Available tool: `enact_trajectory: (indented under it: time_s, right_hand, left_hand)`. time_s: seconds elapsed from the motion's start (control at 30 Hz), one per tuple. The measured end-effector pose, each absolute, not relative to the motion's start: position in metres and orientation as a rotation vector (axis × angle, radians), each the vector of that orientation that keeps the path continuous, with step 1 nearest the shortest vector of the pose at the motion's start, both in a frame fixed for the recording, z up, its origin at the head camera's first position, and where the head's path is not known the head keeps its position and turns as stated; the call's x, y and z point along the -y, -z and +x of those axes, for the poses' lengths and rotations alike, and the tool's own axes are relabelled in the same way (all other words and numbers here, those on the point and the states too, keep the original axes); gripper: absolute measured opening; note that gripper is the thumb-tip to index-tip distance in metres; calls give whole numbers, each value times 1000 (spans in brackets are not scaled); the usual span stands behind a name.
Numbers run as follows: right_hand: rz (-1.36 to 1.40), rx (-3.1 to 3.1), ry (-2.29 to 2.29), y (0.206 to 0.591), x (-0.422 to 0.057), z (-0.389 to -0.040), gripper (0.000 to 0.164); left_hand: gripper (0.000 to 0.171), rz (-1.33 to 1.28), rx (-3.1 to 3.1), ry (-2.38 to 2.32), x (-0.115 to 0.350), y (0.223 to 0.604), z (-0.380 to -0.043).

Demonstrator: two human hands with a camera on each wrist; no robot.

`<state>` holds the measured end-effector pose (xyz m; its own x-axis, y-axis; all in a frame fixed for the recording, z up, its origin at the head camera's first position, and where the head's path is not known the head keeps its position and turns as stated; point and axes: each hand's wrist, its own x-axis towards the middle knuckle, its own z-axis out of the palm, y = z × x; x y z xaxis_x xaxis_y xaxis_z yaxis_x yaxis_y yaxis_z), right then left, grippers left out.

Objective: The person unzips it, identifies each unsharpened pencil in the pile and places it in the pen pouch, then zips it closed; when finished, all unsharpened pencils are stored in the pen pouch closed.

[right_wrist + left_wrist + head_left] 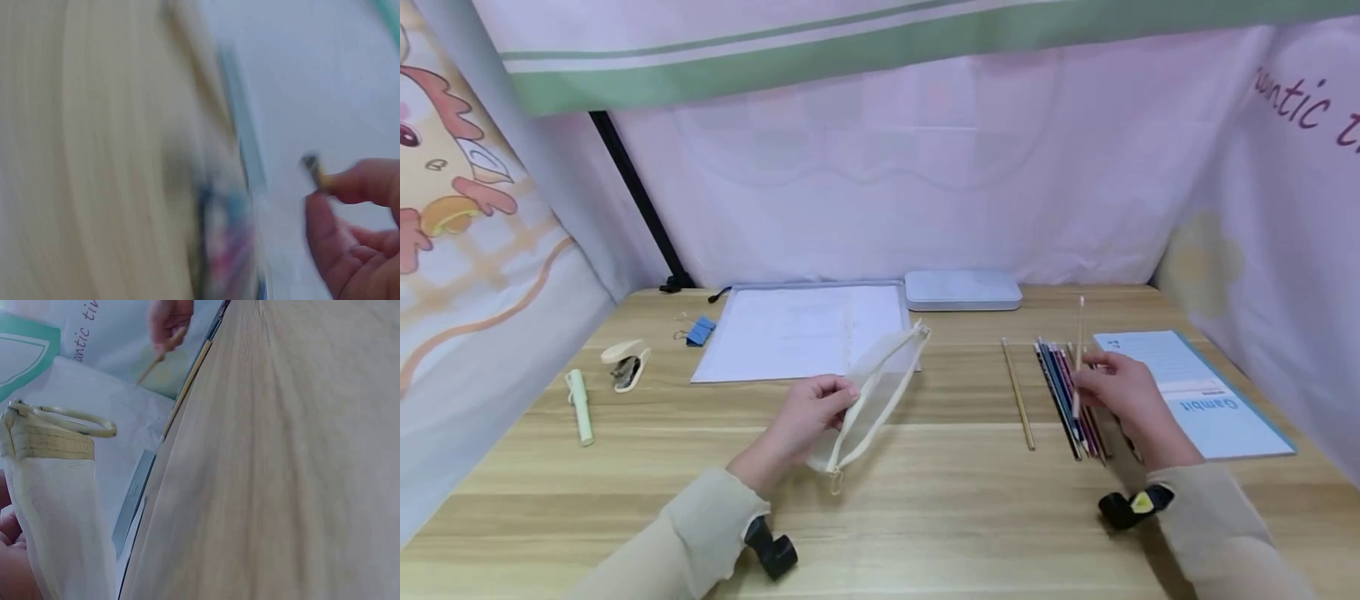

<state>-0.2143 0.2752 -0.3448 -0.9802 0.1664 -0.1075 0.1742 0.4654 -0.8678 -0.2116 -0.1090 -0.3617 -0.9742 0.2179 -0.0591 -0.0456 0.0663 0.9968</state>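
Note:
My left hand [805, 417] grips one side of a sheer off-white mesh pouch [876, 375], held up over the middle of the table with its long mouth gaping to the right. A cord loop [75, 422] hangs off the pouch's end in the left wrist view. At the right, my right hand [1123, 390] pinches a pale wooden pencil [1080, 321] between thumb and fingers, above a bunch of several dark and coloured pencils [1051, 379]. One yellowish pencil [1018, 393] lies apart, left of that bunch. The right wrist view is blurred.
A notebook marked Gambit [1195, 392] lies right of the pencils. Toward the back are a white sheet in a clear folder [775, 333] and a pale flat case [962, 290]. A blue binder clip [701, 332], a stapler [627, 365] and a light green marker [580, 408] lie left.

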Motion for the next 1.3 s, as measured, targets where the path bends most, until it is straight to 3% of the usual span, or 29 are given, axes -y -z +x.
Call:
enact_trajectory:
  time_s: [0.13, 0.23, 0.5, 0.63, 0.77, 0.93, 1.13, 1.3]
  right_hand:
    - [213, -2325, 2134, 333, -215, -205, 54]
    - [210, -2147, 2282, 331, -164, -205, 55]
    - [169, -2152, 2199, 351, -83, -197, 66]
    - [80, -2193, 2077, 354, -75, -183, 57]
    - [68, -2261, 2025, 343, -96, -182, 39]
    - [124, -2498, 1973, 331, -169, -200, 34]
    - [187, -2972, 1180, 345, -262, -220, 38]
    - [144, -3012, 721, 355, -296, -225, 41]
  left_hand:
    - [18, 221, -2206, -1968, 102, 361, -213]
    - [17, 264, -2265, -1921, 96, 361, -213]
    - [17, 308, -2271, -1987, 76, 362, -212]
    - [14, 231, -2284, -2053, 72, 363, -211]
    - [14, 202, -2301, -2092, 71, 360, -207]
    - [15, 227, -2306, -2114, 76, 359, -207]
    - [15, 360, -2324, -2140, 83, 358, -206]
    - [13, 250, -2334, -2108, 81, 359, -207]
